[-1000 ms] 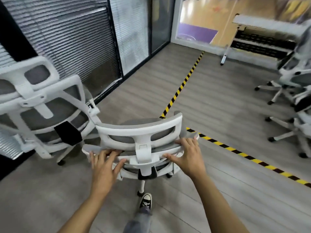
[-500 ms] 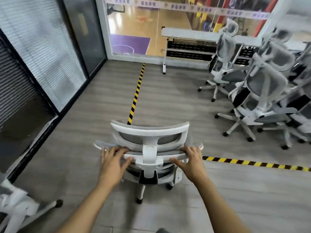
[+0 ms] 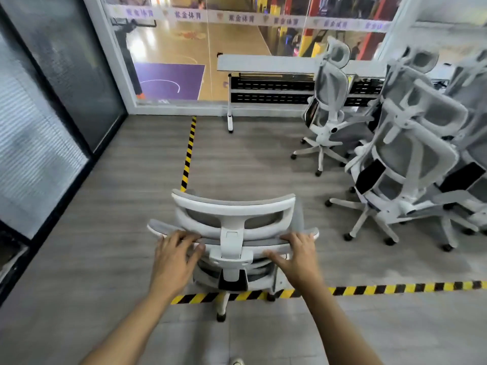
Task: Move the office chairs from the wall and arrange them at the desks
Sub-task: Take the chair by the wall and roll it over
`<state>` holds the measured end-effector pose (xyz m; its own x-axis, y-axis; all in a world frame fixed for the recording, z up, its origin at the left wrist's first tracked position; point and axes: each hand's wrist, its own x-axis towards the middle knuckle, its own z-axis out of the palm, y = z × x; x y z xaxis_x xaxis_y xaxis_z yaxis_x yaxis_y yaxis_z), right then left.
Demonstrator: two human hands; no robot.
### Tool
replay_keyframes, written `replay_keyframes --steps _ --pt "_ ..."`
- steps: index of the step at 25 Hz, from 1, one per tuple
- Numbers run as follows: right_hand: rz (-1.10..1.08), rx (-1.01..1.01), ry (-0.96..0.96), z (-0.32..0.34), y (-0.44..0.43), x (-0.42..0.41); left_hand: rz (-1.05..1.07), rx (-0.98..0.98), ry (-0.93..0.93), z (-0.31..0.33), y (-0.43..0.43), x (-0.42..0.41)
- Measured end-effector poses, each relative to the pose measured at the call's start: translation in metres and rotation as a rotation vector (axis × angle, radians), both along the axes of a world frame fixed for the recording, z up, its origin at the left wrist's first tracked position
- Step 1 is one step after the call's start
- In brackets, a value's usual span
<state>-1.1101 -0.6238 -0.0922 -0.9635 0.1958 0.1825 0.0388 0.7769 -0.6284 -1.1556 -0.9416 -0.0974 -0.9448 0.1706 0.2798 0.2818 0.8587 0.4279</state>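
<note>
As it rolls, the chair now straddles the tape.

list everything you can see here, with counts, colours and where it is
held chair: 1, white frame, grey mesh, centre, base over the near tape strip
other chairs: at least 4, white and grey, clustered at right
desk: 1, white top, black panels, by the far window
hazard tape: 2 strips, yellow and black, on the floor
floor: grey wood-look
glass partition: dark frame, left
left hand: 1, grips the backrest top, left side
right hand: 1, grips it, right side
</note>
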Motion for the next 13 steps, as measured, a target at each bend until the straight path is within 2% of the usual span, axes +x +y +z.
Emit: replay_keyframes --steps 5,9,13 --pt "-0.038 0.059 -0.042 0.012 0.018 -0.146 -0.024 0.067 -0.010 0.006 0.028 -0.147" --pt "-0.083 0.119 0.036 0.005 0.038 -0.261 -0.036 0.204 0.042 0.000 0.049 -0.275" --pt "-0.116 0.139 0.058 0.004 0.041 -0.379 -0.075 0.245 0.042 -0.006 0.056 -0.404"
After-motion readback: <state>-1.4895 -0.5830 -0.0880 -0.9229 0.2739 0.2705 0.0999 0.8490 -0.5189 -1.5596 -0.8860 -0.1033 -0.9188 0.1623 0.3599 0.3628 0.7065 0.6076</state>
